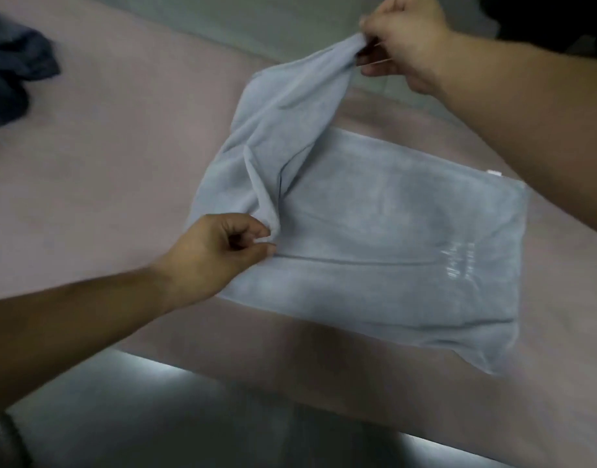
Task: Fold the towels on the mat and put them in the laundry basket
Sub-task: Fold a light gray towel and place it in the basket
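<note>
Two hands worked one light grey-blue towel (391, 231), which lay mostly flat on the pink mat (104, 163). Left hand (209, 255) pinched the near corner between thumb and curled fingers, low, just above the cloth. Right hand (405, 42) pinched the far corner and was lifted higher, so the raised edge sagged and bunched between them. Rest of the towel lay flat, with a small white tag (494, 172) at its right edge.

Step in hand looked like a half fold, raised edge going over toward the tagged side. To do it well: pull the two corners apart to take out the sag, bring both to one height, carry them across together, land corner on corner before letting go, then flatten the wrinkle by the left hand.

Dark blue towel (13, 72) sat crumpled at the mat's far left, unfolded. Laundry basket was not in view.
</note>
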### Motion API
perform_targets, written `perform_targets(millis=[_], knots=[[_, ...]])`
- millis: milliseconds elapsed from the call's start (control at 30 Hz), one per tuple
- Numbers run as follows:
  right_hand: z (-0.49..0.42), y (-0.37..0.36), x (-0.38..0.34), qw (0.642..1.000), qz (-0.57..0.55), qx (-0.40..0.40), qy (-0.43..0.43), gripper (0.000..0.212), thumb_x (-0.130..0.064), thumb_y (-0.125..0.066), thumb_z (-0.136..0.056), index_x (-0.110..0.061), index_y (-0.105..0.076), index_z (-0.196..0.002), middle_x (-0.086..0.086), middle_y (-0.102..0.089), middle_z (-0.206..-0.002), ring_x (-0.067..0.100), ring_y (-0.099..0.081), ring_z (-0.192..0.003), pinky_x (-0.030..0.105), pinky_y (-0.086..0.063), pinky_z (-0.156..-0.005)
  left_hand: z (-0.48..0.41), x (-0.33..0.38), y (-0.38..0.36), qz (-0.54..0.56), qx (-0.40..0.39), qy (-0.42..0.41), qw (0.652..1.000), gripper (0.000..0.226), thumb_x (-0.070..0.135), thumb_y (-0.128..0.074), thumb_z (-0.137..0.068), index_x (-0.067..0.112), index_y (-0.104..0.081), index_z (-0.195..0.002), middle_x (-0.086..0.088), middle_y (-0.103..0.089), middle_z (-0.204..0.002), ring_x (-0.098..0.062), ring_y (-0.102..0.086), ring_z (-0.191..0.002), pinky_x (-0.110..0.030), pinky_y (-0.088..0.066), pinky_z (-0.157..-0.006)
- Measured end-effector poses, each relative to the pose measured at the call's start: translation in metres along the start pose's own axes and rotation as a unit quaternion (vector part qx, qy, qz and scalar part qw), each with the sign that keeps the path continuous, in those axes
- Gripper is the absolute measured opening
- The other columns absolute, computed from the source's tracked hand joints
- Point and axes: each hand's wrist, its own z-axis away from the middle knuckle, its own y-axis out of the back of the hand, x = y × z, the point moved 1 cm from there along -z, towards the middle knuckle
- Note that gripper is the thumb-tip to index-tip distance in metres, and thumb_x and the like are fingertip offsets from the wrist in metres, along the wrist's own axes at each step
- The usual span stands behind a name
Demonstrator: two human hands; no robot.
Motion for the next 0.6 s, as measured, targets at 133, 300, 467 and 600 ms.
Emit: perform_targets(millis=[133,300,467,600], knots=[[0.022,0.097,0.056,0.999,-0.009,0.035,-0.005,0.022,0.0,-0.049,-0.084,-0.019,-0.059,-0.082,0.004,-0.062,-0.077,0.02,-0.068,-0.065,0.032,-0.059,-0.059,0.008,0.036,-0.137,-0.006,0.038,-0.043,0.998,0.01,0.018,-0.08,-0.083,0.024,-0.072,-0.085,0.002,-0.069,-0.081,-0.001,-0.064,-0.076,-0.005,-0.042,-0.069],[0.037,0.193,0.122,0.994,-0.068,0.087,-0.025,0.038,0.008,-0.041,-0.086,-0.016,-0.065,-0.071,0.006,-0.064,-0.081,0.019,-0.066,-0.069,0.032,-0.059,-0.057,0.016,0.059,-0.268,-0.009,0.017,-0.114,0.993,0.008,0.025,-0.074,-0.084,0.029,-0.075,-0.091,0.012,-0.068,-0.089,-0.001,-0.066,-0.086,-0.016,-0.05,-0.078],[0.037,0.254,0.206,0.978,-0.079,0.168,-0.1,0.037,0.0,-0.042,-0.09,-0.022,-0.071,-0.081,0.003,-0.068,-0.083,0.02,-0.068,-0.071,0.038,-0.061,-0.057,0.016,0.077,-0.357,-0.089,-0.005,-0.135,0.987,0.022,0.032,-0.061,-0.088,0.02,-0.077,-0.098,0.01,-0.068,-0.092,-0.002,-0.065,-0.08,-0.021,-0.053,-0.074],[0.038,0.277,0.255,0.968,-0.077,0.216,-0.098,0.037,0.004,-0.041,-0.087,-0.015,-0.071,-0.096,-0.001,-0.064,-0.104,0.012,-0.059,-0.096,0.02,-0.051,-0.092,0.018,0.095,-0.396,-0.144,0.022,-0.152,0.978,0.016,0.028,-0.06,-0.086,0.022,-0.075,-0.086,0.011,-0.065,-0.085,-0.001,-0.06,-0.074,-0.014,-0.048,-0.066]])
